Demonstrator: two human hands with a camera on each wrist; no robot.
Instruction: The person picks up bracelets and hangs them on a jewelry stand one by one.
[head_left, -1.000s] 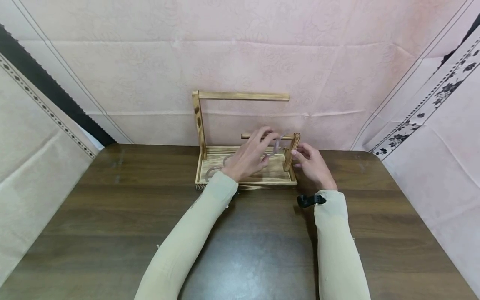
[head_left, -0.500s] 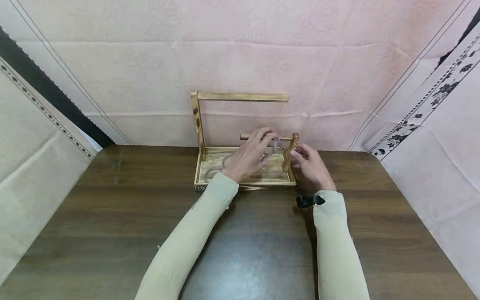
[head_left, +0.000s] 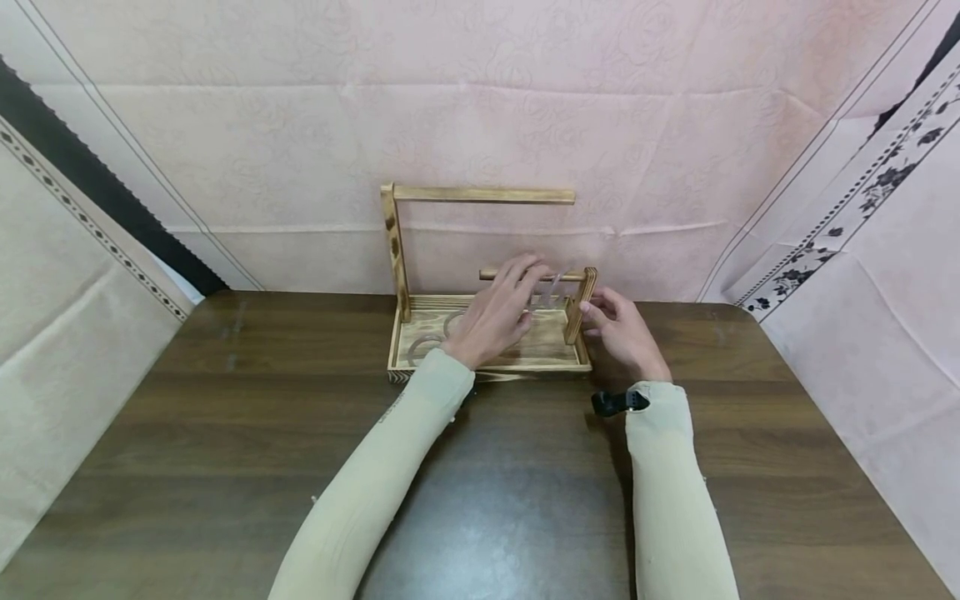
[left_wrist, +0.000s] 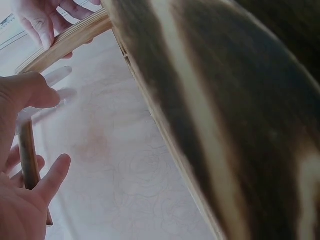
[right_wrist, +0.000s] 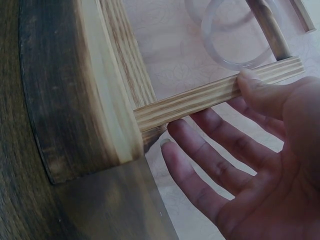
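The clear ring (right_wrist: 235, 40) now hangs threaded on the short wooden dowel (head_left: 498, 274), close to the short post (head_left: 579, 307) that carries it; a second ago it was tilted at the dowel's free stretch in the left hand's fingers, and since then it has slid a little farther toward the post, so this ring looks as good as hung. The left hand (head_left: 498, 312) hovers over the dowel with fingers loosely extended around it; whether they pinch the ring or only touch it I cannot tell. The right hand (head_left: 622, 333) has barely moved: thumb pressed on the post's top, fingers straight along its outer side, steadying rather than gripping. Two more clear rings (head_left: 435, 333) lie flat on the wooden tray (head_left: 487, 360) to the left of the post, untouched. The tall post with its long top bar (head_left: 483, 195) rises at the tray's far left corner. The tray sits at the far edge of the dark wooden surface (head_left: 480, 483), against the pink cloth backdrop (head_left: 480, 125).
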